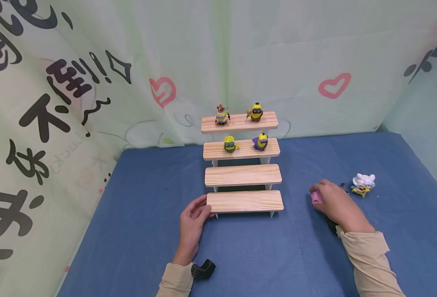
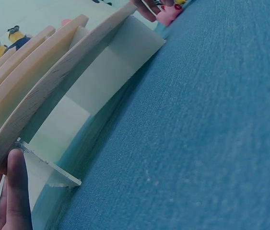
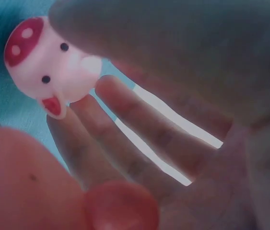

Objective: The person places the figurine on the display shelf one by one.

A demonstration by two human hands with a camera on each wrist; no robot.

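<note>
A stepped wooden display stand has several pale boards on white supports. My left hand holds the left end of its lowest board; up close, fingers press against that board's end. At the right, my right hand pinches a small pink pig figure low over the blue cloth. The pig shows a red snout and black eyes between thumb and fingertips. Right of that hand stands a yellow figure with a white cap.
On the top board are a crowned minion figure and a brown-clad one. The second board bears a green-clad minion and a purple-caped one. A printed curtain hangs behind. A blurred pink-red shape fills the right wrist view's lower left.
</note>
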